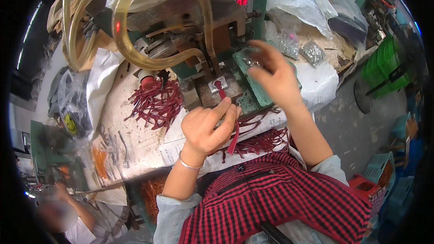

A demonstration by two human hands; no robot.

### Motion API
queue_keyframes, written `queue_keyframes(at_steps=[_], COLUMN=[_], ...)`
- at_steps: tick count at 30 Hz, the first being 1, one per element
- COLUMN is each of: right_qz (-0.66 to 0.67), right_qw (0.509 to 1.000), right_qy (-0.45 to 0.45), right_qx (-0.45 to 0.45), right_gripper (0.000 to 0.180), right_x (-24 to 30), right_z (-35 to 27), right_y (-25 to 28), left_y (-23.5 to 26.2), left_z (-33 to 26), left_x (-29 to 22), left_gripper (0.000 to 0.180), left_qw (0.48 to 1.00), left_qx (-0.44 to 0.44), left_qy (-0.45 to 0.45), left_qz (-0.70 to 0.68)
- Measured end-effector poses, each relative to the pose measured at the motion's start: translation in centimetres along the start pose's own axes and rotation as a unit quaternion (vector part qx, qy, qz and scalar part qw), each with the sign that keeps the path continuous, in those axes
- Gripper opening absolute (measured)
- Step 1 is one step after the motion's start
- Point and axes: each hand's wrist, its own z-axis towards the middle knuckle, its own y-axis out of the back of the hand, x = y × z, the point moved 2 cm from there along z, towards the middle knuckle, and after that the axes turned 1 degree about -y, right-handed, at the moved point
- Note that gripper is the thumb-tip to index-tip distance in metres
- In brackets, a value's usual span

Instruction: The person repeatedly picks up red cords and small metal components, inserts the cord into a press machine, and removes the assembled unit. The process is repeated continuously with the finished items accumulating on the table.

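My left hand [209, 126] is closed, with the thumb and forefinger pinching a dark red strap [222, 93]. The strap's looped upper end lies on a small metal plate [218, 84] under the head of the bench press [217, 68]; its tail hangs below my fingers. To the right, my right hand [278, 79] hovers over a green tray [253, 91] that has small shiny metal pieces [249, 61] in it. Its thumb and forefinger are apart and somewhat blurred, and I see nothing between them.
Bundles of dark red straps lie left of the press [158, 104] and by my apron [260, 143]. Thick yellowish hoses [120, 27] loop over the left side. Bags of small metal parts [313, 53] sit at right. Another person's arm [81, 208] shows at lower left.
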Motion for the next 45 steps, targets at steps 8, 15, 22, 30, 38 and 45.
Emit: queue_keyframes(at_steps=[8,15,22,30,38,45], right_qz=[-0.362,-0.515,-0.415,-0.366,-0.383,-0.156], right_qw=[0.926,0.853,0.896,0.906,0.898,0.973], right_qy=[0.051,0.010,0.074,0.141,0.057,0.158], right_qx=[-0.093,-0.078,-0.137,-0.159,-0.211,-0.069], right_gripper=[0.013,0.014,0.012,0.011,0.012,0.014], right_x=[-8.4,-9.0,-9.2,-8.0,-7.4,-0.3], right_z=[-0.2,0.1,-1.2,-0.2,-5.1,-2.7], right_y=[4.5,1.8,3.2,2.6,7.6,0.9], left_y=[-1.0,0.7,7.9,6.5,8.6,6.8], left_z=[-0.3,-0.8,-4.4,-13.9,-17.2,-9.9], left_x=[0.3,-1.6,0.6,16.3,14.9,10.5], left_gripper=[0.026,0.029,0.019,0.010,0.011,0.009], left_qw=[1.000,0.989,0.943,0.792,0.761,0.805], left_qx=[-0.015,0.050,-0.080,0.274,0.313,0.058], left_qy=[-0.001,0.135,0.279,0.374,0.493,0.588], left_qz=[-0.013,-0.043,0.164,0.396,0.282,-0.052])
